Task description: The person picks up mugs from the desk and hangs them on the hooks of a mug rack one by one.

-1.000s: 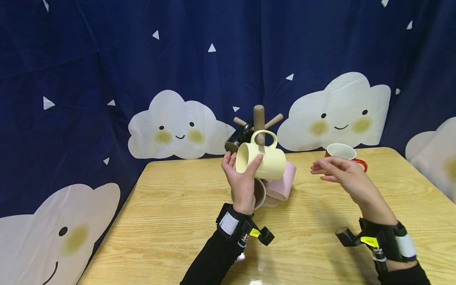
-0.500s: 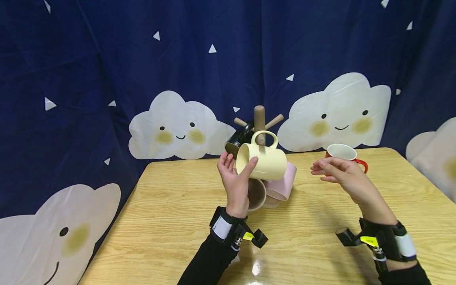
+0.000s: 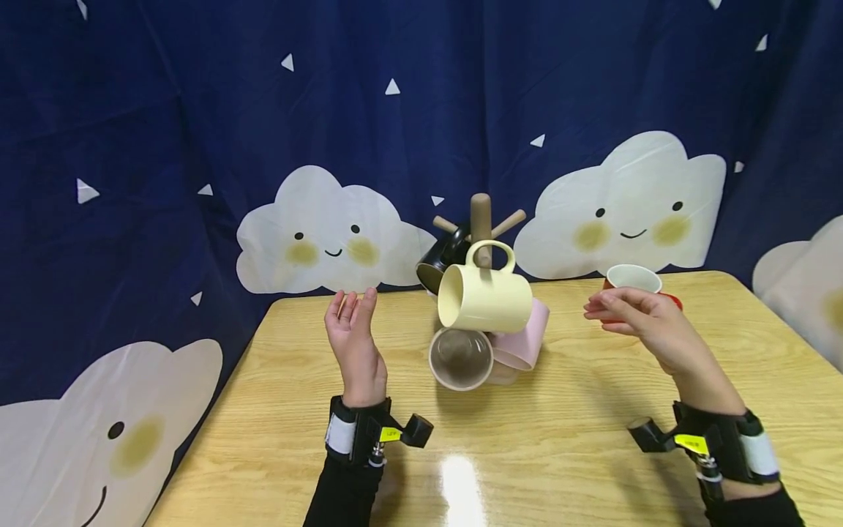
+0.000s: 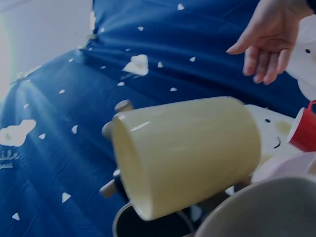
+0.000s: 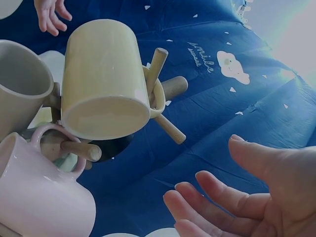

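A pale yellow mug [image 3: 490,300] hangs by its handle from a peg of a wooden mug tree [image 3: 481,216], its mouth facing left in the head view. Left of it, my left hand [image 3: 356,344] is raised with the fingers loosely extended, apart from the mug and holding nothing. My right hand [image 3: 652,326] hovers at the right, thumb and fingers relaxed and apart in the right wrist view, also holding nothing. It overlaps a red mug [image 3: 632,276] with a white inside that stands behind it on the table.
On the same tree are a black mug [image 3: 436,265] behind, a grey mug [image 3: 460,360] low in front and a pink mug [image 5: 47,192], its handle round a lower peg. The wooden table [image 3: 316,380] ends at a dark blue curtain [image 3: 369,44] with cloud prints.
My left hand has let go of the yellow mug and drawn away left, leaving the mug hanging on the tree. My right hand has barely moved.
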